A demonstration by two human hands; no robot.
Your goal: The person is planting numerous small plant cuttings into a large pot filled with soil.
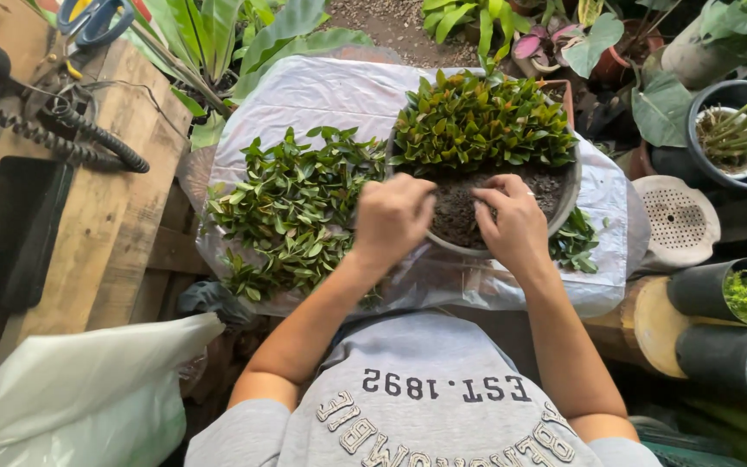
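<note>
A round grey pot [565,206] sits on a white plastic sheet [322,91]; its far half is packed with small green and reddish leafy cuttings [482,121], its near half is bare dark soil [456,212]. My left hand [391,216] is at the pot's near left rim, fingers curled over the soil; what it holds is hidden. My right hand [512,220] rests on the soil, fingertips pinched together near the middle. A loose heap of green cuttings [291,207] lies on the sheet left of the pot.
A wooden bench [105,216] at left carries blue-handled scissors [88,22], a coiled cable [88,138] and a black tray [15,229]. A white plastic bag [79,393] lies lower left. Potted plants [737,130], black tubes [719,290] and a perforated disc [676,220] crowd the right.
</note>
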